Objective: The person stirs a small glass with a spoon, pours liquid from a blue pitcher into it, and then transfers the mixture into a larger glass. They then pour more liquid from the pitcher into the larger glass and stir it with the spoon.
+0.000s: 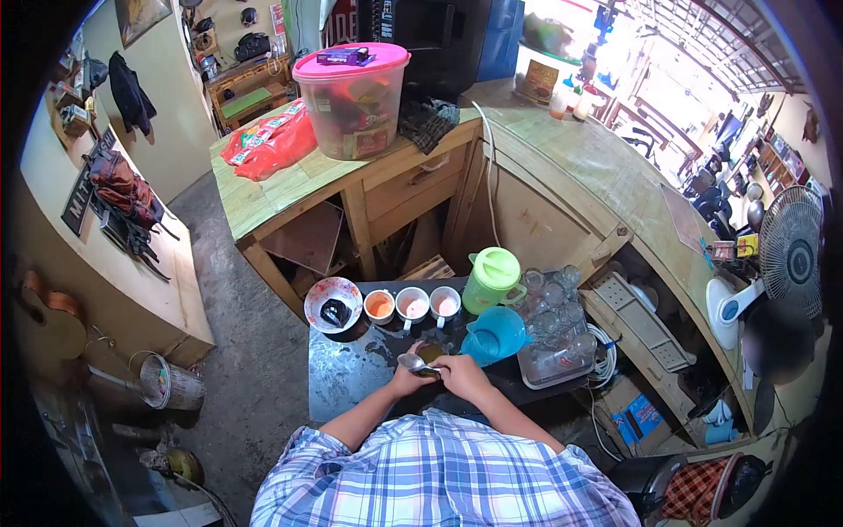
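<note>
Near the front of the dark table, my left hand [406, 379] and my right hand [464, 376] are close together. A metal spoon [413, 362] lies between them, its handle reaching the fingers of my right hand. My left hand is against a small dark greenish-brown item [430, 353], too small to make out. Beyond them stand three white cups in a row [379, 306], the left one with orange contents and the others with pale pink contents. To the right are a blue pitcher [495, 337] and a green lidded pitcher [492, 283].
A stained bowl [318, 299] holding a black item stands left of the cups. Glasses fill a tray [555, 369] at the right. Behind is a wooden counter [263, 204] with a pink-lidded tub [351, 114]. A fan [790, 250] stands far right.
</note>
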The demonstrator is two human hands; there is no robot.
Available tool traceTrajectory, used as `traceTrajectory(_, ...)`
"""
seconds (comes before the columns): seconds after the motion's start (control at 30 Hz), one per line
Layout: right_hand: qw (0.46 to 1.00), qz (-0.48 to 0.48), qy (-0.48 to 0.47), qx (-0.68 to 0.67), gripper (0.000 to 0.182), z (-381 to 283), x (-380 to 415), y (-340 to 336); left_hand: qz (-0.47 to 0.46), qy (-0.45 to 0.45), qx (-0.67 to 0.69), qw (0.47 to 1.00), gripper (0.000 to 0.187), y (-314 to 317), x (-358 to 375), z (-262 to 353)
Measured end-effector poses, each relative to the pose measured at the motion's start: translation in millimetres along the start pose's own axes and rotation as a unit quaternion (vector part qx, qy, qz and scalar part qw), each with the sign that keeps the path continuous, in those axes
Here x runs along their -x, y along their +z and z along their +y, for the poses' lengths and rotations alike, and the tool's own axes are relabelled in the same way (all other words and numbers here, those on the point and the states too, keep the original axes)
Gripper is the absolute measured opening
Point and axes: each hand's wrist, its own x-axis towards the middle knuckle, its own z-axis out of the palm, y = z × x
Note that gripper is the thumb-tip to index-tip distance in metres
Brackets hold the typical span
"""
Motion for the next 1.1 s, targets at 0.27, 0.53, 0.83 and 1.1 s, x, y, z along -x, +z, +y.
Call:
traceTrajectory(0.27, 0.987, 0.078, 0.111, 0.088, 0.023, 9, 23, -22, -0.006, 0.037, -0.103, 0.994, 0.092, -4, -4, 9)
traceTrajectory(0.53, 0.999, 0.025, 0.029, -0.008, 0.021, 0, 22, 5, -0.01, -0.004, -0.032, 0.999, 0.091, -1, -6, 4)
traceTrajectory(0.83, 0.991, 0.091, 0.052, 0.082, 0.02, -10, 2, 10, -0.019, 0.075, -0.122, 0.989, 0.083, -5, -5, 3)
traceTrajectory(1.1, 0.992, 0.088, 0.056, 0.074, 0.02, -4, -7, 5, -0.04, -0.012, -0.116, 0.992, 0.086, -8, -4, 11)
